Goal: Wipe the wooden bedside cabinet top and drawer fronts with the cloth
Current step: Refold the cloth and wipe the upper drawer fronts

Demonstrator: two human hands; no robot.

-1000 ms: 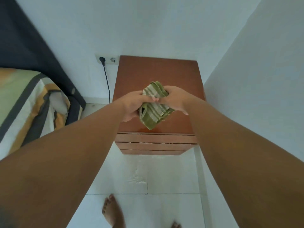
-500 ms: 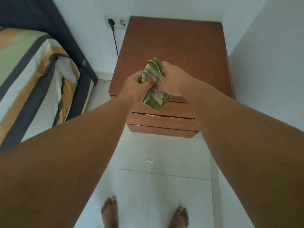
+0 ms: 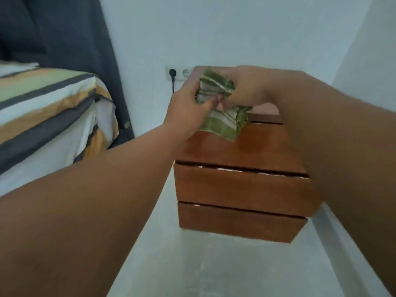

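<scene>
Fingers on both hands are pinched into the same green striped cloth (image 3: 218, 108), so it's bunched up between them near the center of the frame, a bit above middle. Left hand (image 3: 188, 110) grips the lower left part with the thumb on top, right hand (image 3: 250, 88) clamps the upper right part. One corner of the cloth dangles down in front of the top drawer front (image 3: 246, 146). The wooden cabinet (image 3: 242, 189) sits center-right, mostly behind the arms, three drawer fronts showing. Upper left has a striped bed (image 3: 49, 112) and a dark curtain (image 3: 70, 35), with a wall socket (image 3: 179, 72) just left of the cabinet's top edge.
</scene>
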